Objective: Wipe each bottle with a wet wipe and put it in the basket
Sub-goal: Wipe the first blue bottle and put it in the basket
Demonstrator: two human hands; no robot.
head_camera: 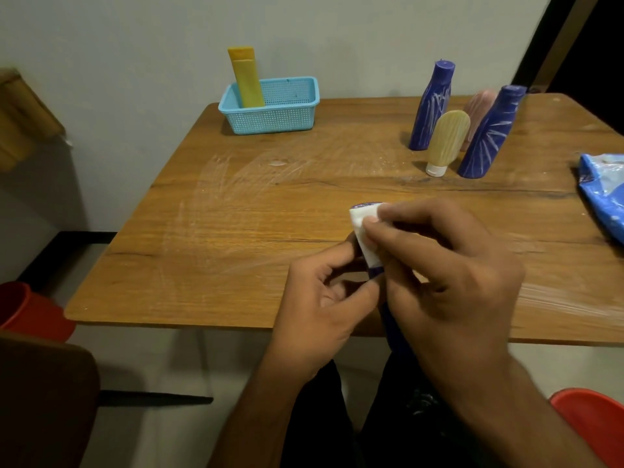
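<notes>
**Wiping a blue bottle at the near edge**

A pale wall backs a wooden counter (236, 214) streaked with smears. The left hand (324, 298) curls its fingers round a blue bottle (374, 272); the right hand (449, 265) pinches a white wipe (363, 231) against the bottle's top. Far beyond the fingers, left, a basket (270, 113) holds a yellow bottle (246, 79). Beyond and right stand four smeared bottles (430, 106).

The step in hand looks like wiping. Next, probably: carry this bottle forward-left and stand it in the basket beside the yellow one.
</notes>
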